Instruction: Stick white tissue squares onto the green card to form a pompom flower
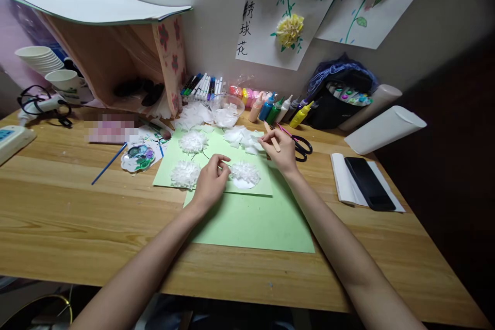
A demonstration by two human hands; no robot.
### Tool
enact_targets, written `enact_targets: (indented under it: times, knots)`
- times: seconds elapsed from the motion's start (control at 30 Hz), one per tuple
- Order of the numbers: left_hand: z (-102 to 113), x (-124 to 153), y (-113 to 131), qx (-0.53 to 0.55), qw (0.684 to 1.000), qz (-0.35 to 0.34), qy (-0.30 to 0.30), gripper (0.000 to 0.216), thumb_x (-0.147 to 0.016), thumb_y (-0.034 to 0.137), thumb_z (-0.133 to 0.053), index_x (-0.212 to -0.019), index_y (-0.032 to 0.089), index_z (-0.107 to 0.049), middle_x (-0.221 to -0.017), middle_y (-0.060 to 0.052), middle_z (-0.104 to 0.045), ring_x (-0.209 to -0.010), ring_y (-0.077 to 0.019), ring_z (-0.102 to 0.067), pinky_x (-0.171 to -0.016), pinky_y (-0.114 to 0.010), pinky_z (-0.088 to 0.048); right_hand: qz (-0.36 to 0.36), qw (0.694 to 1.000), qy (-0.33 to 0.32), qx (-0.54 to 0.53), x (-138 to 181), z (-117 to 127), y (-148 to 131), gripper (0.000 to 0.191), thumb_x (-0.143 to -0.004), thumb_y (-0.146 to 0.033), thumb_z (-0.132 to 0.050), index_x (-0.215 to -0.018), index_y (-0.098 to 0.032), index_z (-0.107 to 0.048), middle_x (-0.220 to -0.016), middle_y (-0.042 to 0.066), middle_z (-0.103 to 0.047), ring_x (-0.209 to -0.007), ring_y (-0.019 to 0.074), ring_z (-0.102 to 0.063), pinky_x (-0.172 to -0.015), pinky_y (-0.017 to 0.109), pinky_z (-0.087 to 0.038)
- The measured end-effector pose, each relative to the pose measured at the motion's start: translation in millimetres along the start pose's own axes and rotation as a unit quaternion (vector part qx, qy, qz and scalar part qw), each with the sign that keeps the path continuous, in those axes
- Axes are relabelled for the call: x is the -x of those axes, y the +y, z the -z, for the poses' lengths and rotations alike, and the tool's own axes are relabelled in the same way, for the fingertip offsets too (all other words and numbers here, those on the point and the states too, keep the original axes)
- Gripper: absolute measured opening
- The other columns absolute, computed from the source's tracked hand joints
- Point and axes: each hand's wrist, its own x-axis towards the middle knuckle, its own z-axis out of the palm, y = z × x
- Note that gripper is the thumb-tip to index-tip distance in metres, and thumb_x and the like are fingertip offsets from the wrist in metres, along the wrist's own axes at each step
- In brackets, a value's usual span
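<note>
White tissue-paper flower [245,173] lies on the upper green card sheet [216,165], just right of the left hand [211,181] and below-left of the right hand [279,148]. Left hand: fingers curled, thumb and forefinger pinched together on a thin stick or wire [225,165] whose far end touches the flower's left edge; the fingertips sit just beside the petals, not on them. Right hand: fingers closed around a wooden craft stick [272,136], which angles up and to the left; the flower lies near but apart from these fingers. Loose white tissue pieces [244,137] lie just left of the right hand.

Two further tissue flowers rest on the same sheet, one upper left [193,141], one lower left [185,174]. A larger green sheet [255,221] lies beneath, on the wooden desk [77,206]. Scissors [299,144] lie just right of the right hand. Paint bottles [276,108] stand along the wall; a paint palette [137,158] and blue brush [109,163] lie to the left; a dark phone [369,183] lies on white paper to the right
</note>
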Motion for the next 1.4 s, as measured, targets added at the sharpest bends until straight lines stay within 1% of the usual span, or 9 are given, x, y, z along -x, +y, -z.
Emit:
enact_targets:
  times: [0.07,0.17,0.27,0.37,0.5,0.7,0.93,1.1,1.4]
  knots:
    - [0.8,0.0,0.9,-0.003,1.000,-0.013,0.000,0.021,-0.086,0.029,-0.045,-0.098,0.021,-0.060,-0.087,-0.001,-0.064,-0.066,-0.0123,-0.052,-0.064,-0.026,-0.039,-0.032,0.995,-0.045,-0.078,-0.9,4.1,-13.0,0.022,-0.069,-0.032,-0.072,-0.068,-0.019,-0.053,-0.075,0.002,-0.065,-0.075,0.0184,-0.064,-0.071,0.032,-0.049]
    - [2.2,-0.8,2.3,0.026,0.999,-0.032,-0.020,0.030,-0.086,0.039,-0.048,-0.105,0.021,-0.064,-0.108,-0.004,-0.064,-0.075,-0.0131,-0.056,-0.072,-0.027,-0.042,-0.090,0.961,-0.208,-0.155,3.4,7.9,-36.5,0.029,-0.064,-0.035,-0.077,-0.068,-0.018,-0.053,-0.076,0.003,-0.066,-0.070,0.0164,-0.062,-0.067,0.031,-0.049]
    - [5.4,-3.3,4.6,0.116,0.991,0.005,-0.073,0.040,-0.083,0.046,-0.053,-0.110,0.019,-0.064,-0.103,-0.006,-0.066,-0.077,-0.0141,-0.057,-0.072,-0.026,-0.043,-0.115,0.928,-0.310,-0.173,10.8,8.8,-54.5,0.030,-0.063,-0.034,-0.078,-0.068,-0.017,-0.053,-0.077,0.003,-0.066,-0.072,0.0154,-0.062,-0.069,0.030,-0.049]
    - [10.4,-6.4,6.9,0.183,0.972,0.050,-0.141,0.036,-0.075,0.045,-0.064,-0.094,0.015,-0.070,-0.085,-0.005,-0.068,-0.071,-0.0131,-0.056,-0.064,-0.024,-0.041,-0.123,0.915,-0.351,-0.154,14.7,9.6,-61.5,0.029,-0.065,-0.032,-0.077,-0.067,-0.016,-0.053,-0.076,0.003,-0.064,-0.074,0.0146,-0.061,-0.071,0.029,-0.047]
    - [15.0,-8.3,5.8,0.202,0.963,0.073,-0.166,0.026,-0.066,0.037,-0.073,-0.078,0.014,-0.070,-0.075,-0.003,-0.068,-0.065,-0.0106,-0.055,-0.062,-0.023,-0.041,-0.121,0.909,-0.378,-0.129,14.9,13.9,-64.1,0.027,-0.067,-0.029,-0.074,-0.067,-0.017,-0.050,-0.075,0.001,-0.062,-0.076,0.0139,-0.060,-0.075,0.029,-0.047]
    - [13.9,-5.6,-3.3,0.127,0.954,0.064,-0.263,0.018,-0.066,0.032,-0.071,-0.073,0.015,-0.071,-0.072,-0.005,-0.070,-0.065,-0.0128,-0.060,-0.063,-0.025,-0.043,-0.087,0.918,-0.384,-0.049,13.5,26.8,-76.3,0.029,-0.072,-0.038,-0.070,-0.067,-0.018,-0.050,-0.074,0.000,-0.059,-0.075,0.0139,-0.059,-0.081,0.032,-0.046]
    - [9.5,-1.6,-5.9,-0.053,0.989,0.028,-0.138,0.014,-0.070,0.030,-0.066,-0.072,0.018,-0.072,-0.073,-0.004,-0.071,-0.068,-0.0158,-0.060,-0.064,-0.027,-0.042,-0.055,0.891,-0.446,-0.071,13.7,38.6,-88.3,0.047,-0.095,-0.050,-0.027,-0.086,-0.016,-0.059,-0.071,0.002,-0.058,-0.063,0.0111,-0.052,-0.059,0.024,-0.039]
    - [7.7,0.6,-3.8,-0.071,0.993,0.010,-0.094,0.014,-0.074,0.029,-0.061,-0.074,0.019,-0.070,-0.074,-0.003,-0.071,-0.065,-0.0143,-0.058,-0.062,-0.026,-0.042,-0.030,0.874,-0.483,0.039,17.2,31.4,-92.7,0.045,-0.095,-0.044,-0.033,-0.069,-0.017,-0.058,-0.059,-0.001,-0.054,-0.059,0.0103,-0.049,-0.063,0.024,-0.038]
    - [4.2,-0.6,-7.5,-0.087,0.994,-0.012,-0.064,0.018,-0.077,0.032,-0.057,-0.077,0.019,-0.068,-0.078,-0.003,-0.070,-0.066,-0.0148,-0.057,-0.063,-0.027,-0.042,0.003,0.879,-0.467,0.093,22.8,16.0,-84.3,0.040,-0.095,-0.038,-0.034,-0.069,-0.018,-0.057,-0.061,-0.002,-0.057,-0.058,0.0102,-0.050,-0.059,0.023,-0.036]
